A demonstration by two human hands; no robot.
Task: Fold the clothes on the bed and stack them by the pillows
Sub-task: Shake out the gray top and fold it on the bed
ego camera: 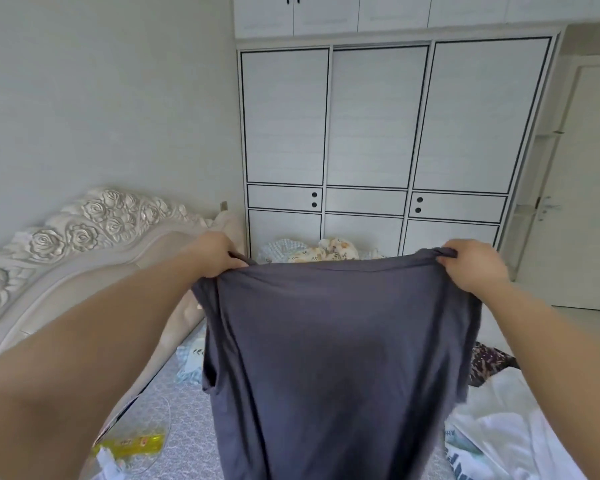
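**Bed and what lies on it**

The bed [187, 407] has a grey patterned cover and a carved rose headboard [80, 233]. On it lie a white printed garment [506, 431], a dark spotted cloth [487, 362], a pale blue item [189, 362], a yellow packet [136, 443], and floral bedding [326, 252] at the far edge.

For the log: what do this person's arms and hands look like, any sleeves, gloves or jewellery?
Both forearms are bare as far as the frame shows, with no sleeves in view. The left hand and right hand wear no gloves, and no watch, bracelet or ring shows.
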